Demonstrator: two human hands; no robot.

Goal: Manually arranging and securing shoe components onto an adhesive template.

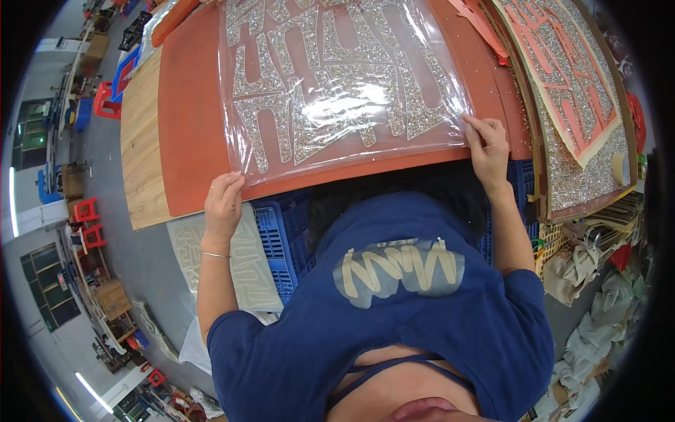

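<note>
A clear plastic sheet (pixel 337 156) lies over glittery rhinestone cut-out shapes (pixel 264 141) on an orange-red work board (pixel 190 126). Light glares off the middle of the film. My left hand (pixel 225 200) pinches the sheet's near left corner between thumb and fingers. At the near right corner, my right hand (pixel 486 144) has its thumb and forefinger closed on the film's edge. Both corners sit at the board's front side, close to my body. The far end of the sheet runs out of the picture.
A wooden board (pixel 144 141) sticks out at left. On the right, a tray (pixel 587 186) of loose glitter stones carries a stencil (pixel 573 91) and a tape roll (pixel 620 169). Blue crates (pixel 285 239) stand beneath the table. Another patterned sheet (pixel 249 271) hangs low by my left forearm.
</note>
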